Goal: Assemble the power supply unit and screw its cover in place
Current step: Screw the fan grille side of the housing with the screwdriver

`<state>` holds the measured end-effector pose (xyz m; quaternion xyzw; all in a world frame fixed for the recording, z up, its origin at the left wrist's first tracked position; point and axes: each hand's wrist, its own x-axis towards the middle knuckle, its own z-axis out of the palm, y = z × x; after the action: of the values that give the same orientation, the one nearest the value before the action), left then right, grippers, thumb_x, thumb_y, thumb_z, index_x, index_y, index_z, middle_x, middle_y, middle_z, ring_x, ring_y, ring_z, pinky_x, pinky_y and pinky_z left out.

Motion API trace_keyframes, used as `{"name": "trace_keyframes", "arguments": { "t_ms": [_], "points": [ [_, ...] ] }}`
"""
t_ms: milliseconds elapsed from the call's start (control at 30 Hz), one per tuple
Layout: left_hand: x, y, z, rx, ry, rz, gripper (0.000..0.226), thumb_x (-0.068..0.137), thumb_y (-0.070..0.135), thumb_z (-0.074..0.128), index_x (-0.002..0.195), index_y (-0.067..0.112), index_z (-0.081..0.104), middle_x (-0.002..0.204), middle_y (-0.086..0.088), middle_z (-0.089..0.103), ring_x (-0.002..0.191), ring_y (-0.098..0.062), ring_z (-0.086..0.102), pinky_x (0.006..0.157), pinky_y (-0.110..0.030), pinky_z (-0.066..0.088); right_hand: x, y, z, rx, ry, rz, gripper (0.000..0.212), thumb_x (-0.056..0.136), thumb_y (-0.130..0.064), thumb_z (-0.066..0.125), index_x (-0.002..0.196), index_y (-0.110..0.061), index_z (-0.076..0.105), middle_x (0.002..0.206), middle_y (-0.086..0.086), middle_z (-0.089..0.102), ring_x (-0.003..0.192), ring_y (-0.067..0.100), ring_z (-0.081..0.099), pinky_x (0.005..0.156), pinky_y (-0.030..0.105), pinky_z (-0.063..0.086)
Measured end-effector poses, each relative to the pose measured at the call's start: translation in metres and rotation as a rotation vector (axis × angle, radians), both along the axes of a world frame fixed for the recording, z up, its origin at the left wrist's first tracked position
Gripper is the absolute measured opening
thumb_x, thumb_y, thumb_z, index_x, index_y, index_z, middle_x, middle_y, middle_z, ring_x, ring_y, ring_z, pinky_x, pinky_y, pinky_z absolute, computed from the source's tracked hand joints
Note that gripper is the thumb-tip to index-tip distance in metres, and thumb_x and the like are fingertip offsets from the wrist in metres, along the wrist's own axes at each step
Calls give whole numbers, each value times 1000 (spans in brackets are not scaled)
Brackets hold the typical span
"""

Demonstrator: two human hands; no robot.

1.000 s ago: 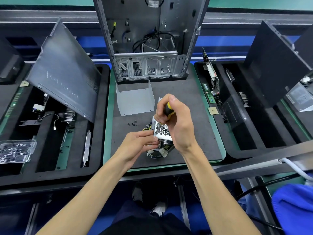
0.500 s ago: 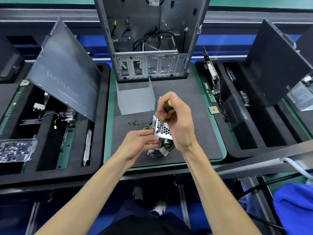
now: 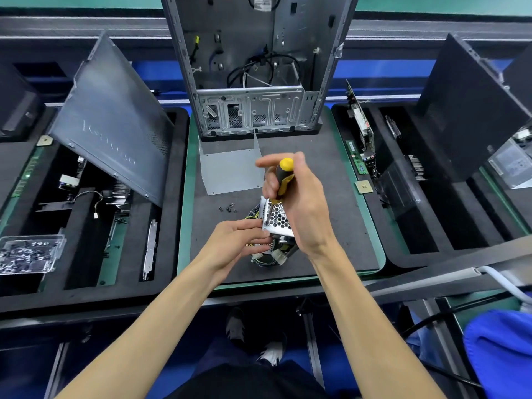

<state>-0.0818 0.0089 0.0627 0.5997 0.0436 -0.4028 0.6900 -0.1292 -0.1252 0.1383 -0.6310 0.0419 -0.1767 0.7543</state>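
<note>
Yellow-handled screwdriver [image 3: 283, 180] on unlabelled power supply [image 3: 277, 218]

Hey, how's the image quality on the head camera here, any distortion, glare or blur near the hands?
Head view: wide-angle bending bows the bench rails and side trays; light is even, with only soft shadows; mild sheen on the grey panel, no harsh glare; the right hand, screwdriver and power supply look sharp, edges of the frame softer.
</note>
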Motion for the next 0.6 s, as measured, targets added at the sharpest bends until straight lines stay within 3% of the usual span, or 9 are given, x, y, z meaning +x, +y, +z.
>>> {"name": "trace_keyframes", "arguments": {
  "t_ms": [100,167,233,333,433,533,600],
  "points": [
    [0,0,0,-1,-2,-11,41,86,-6,71,126,-10,61,112,-29,71,103,-33,73,87,-37,60,-2,2,1,-23,-24,-45,12,100,-34,53,94,-27,61,84,-2,68,75,19,63,74,52,48],
    [0,1,1,-7,-8,-18,40,86,-7,70,125,-10,62,112,-29,71,100,-32,73,85,-36,61,-1,1,1,-10,-36,-63,12,99,-29,59,96,-22,50,75,-6,64,66,14,59,65,34,50],
    [0,0,1,-7,-4,-8,40,86,-8,70,125,-11,61,112,-30,71,100,-32,73,81,-34,61,1,-1,3,-22,-26,-52,16,103,-35,48,105,-20,54,70,-8,51,64,12,46,64,26,39],
    [0,1,1,-5,7,11,41,86,-8,70,125,-10,60,107,-29,72,99,-33,74,78,-33,62,2,-3,2,-21,18,14,38,103,-45,39,110,-26,71,78,-5,54,73,13,45,69,33,35],
    [0,0,0,-6,8,9,43,85,-7,71,126,-10,59,100,-24,74,95,-29,75,78,-32,61,1,1,1,-29,6,-12,19,97,-35,58,102,-17,61,84,-2,69,77,14,64,70,48,48],
    [0,0,-1,-4,-1,-1,44,85,-6,71,127,-12,59,106,-25,73,96,-29,75,80,-34,61,4,0,2,-13,1,-10,20,96,-34,60,100,-18,47,69,-6,60,64,10,55,63,27,46],
    [-1,0,-1,-4,6,14,43,85,-6,71,126,-12,60,107,-26,73,97,-30,75,79,-33,62,5,-3,5,0,27,17,27,99,-45,47,106,-22,59,71,-10,54,67,11,46,66,26,38]
  ]
}}
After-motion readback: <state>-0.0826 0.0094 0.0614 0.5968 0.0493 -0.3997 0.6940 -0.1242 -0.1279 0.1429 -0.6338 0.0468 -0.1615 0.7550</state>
